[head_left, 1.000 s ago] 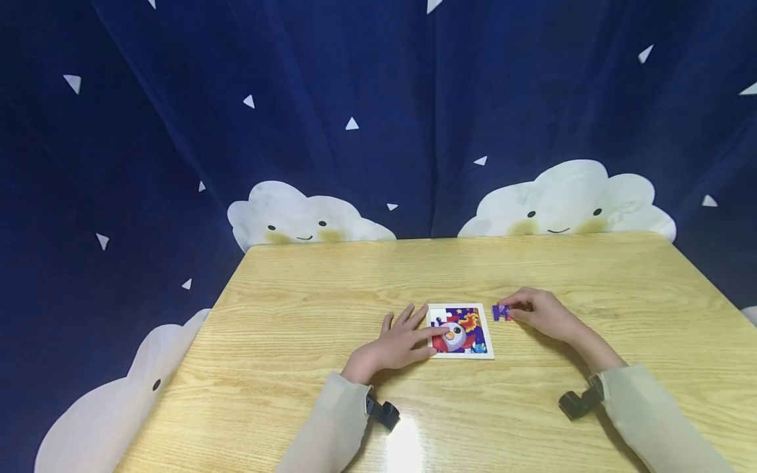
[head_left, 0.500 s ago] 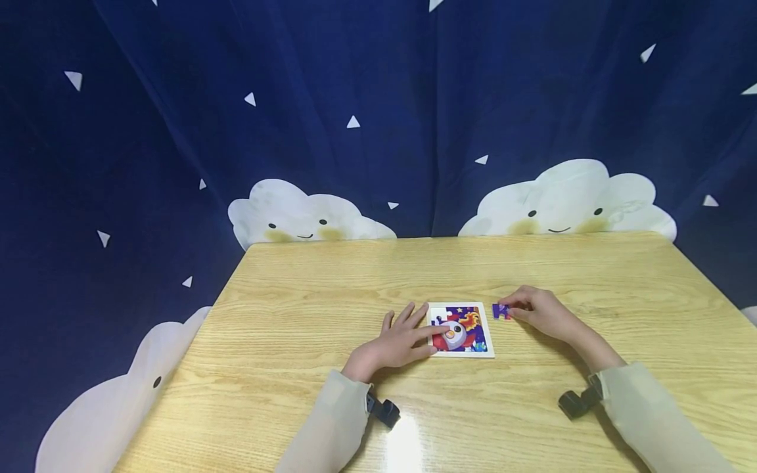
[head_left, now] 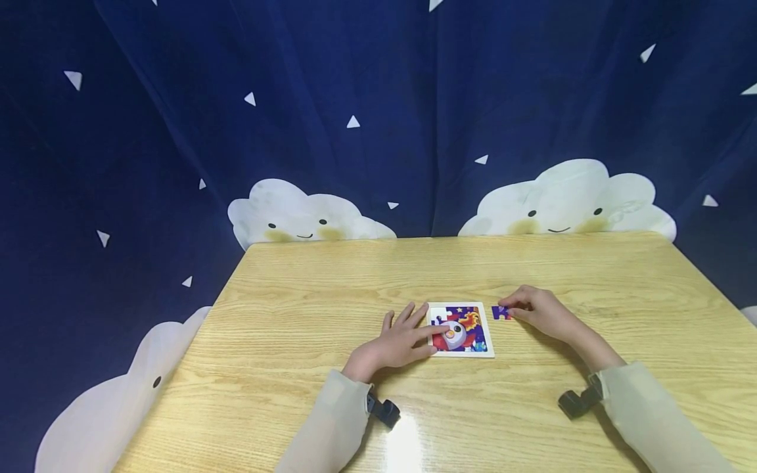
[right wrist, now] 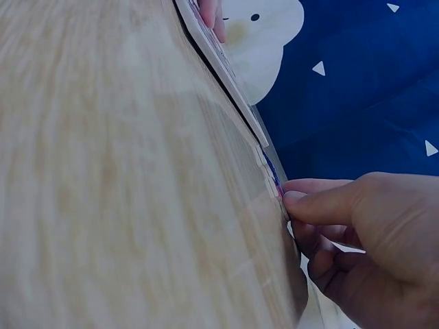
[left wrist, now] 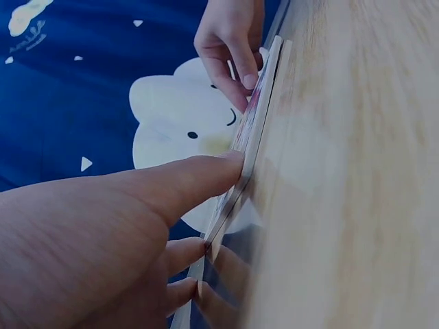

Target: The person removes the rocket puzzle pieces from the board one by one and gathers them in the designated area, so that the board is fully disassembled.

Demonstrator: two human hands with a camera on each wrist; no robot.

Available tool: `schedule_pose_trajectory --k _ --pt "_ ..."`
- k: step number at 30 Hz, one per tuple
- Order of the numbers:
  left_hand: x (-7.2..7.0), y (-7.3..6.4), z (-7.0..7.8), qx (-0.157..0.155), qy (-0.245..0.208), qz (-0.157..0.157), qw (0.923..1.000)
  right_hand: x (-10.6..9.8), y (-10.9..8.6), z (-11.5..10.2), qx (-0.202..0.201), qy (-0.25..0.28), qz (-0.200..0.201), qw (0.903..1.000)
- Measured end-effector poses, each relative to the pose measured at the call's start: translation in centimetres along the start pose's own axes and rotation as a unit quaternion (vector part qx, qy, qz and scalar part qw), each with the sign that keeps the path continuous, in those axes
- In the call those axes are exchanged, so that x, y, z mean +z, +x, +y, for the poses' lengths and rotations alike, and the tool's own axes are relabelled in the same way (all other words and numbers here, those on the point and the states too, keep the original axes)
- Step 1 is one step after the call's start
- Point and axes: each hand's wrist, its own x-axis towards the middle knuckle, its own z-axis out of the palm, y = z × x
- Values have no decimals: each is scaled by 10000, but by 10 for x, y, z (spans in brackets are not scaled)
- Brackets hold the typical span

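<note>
A jigsaw puzzle in a white frame (head_left: 490,341) lies flat on the table, its picture a penguin in red on purple. White backing shows at its upper left corner. My left hand (head_left: 395,343) rests over the left side, fingers spread, index finger on the picture and thumb at the lower edge. Just right of the frame, my right hand (head_left: 541,315) pinches a purple jigsaw piece (head_left: 500,313) between thumb and fingertips. In the right wrist view the piece (right wrist: 272,169) sits low at the tabletop beside the frame (right wrist: 226,79); the fingers partly cover it.
The wooden table (head_left: 307,295) extends around both hands. Behind it hangs a dark blue curtain (head_left: 378,66) with white triangles and smiling clouds. Each wrist wears a small black camera, one at the left cuff (head_left: 384,412) and one at the right (head_left: 576,402).
The piece in my right fingers has turned very slightly. Both hands and the framed puzzle otherwise keep their places.
</note>
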Motion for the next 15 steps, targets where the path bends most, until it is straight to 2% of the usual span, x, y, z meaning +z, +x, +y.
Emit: schedule_pose_trajectory --k 15 --pt "5 2 9 -79 209 170 9996 -1 -1 -3 117 21 42 9999"
